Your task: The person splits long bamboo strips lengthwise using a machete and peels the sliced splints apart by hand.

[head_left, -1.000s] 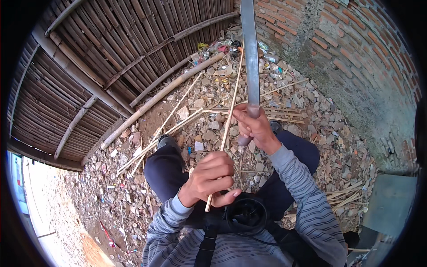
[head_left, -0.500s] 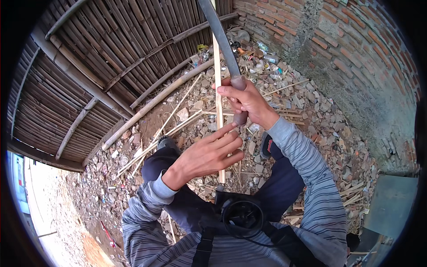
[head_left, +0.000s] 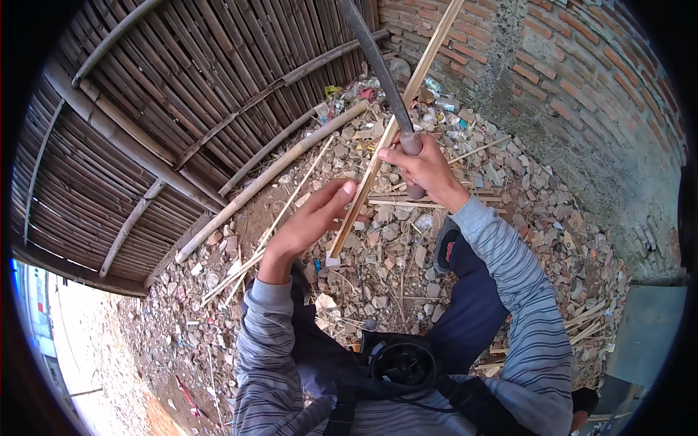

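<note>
- Now the long blade (head_left: 374, 62) is gripped tightly by the right hand (head_left: 422, 163), tilted further left than before.
- The bamboo strip (head_left: 385, 142) has been released; the left hand (head_left: 313, 218) rests open-fingered against it.

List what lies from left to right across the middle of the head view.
Woven bamboo wall → long bamboo pole on the ground → left hand → bamboo strip → right hand shut on the grip of a long blade → rubble-strewn ground → brick wall.
</note>
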Motion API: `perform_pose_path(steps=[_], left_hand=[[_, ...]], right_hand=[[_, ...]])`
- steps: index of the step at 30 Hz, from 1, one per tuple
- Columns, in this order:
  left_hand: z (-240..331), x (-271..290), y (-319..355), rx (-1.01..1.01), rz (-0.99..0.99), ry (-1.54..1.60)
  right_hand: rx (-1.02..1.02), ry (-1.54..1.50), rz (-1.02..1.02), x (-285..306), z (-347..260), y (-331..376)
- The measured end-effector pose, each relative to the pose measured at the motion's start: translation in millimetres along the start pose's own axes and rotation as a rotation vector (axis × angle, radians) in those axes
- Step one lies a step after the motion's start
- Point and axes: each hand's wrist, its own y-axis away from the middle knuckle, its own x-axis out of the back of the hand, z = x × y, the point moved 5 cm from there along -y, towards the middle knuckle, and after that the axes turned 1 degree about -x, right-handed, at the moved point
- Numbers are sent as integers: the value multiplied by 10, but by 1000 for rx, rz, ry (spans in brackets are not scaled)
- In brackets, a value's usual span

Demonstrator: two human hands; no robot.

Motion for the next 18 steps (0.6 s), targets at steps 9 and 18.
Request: perform_pose_path(steps=[9,18], left_hand=[[-383,-355,-270,-68,-66,485],[-547,-221,-320,-136,235,139]], right_hand=[[354,589,129,128,-155,9],[458,1073,24,-184,165,14]])
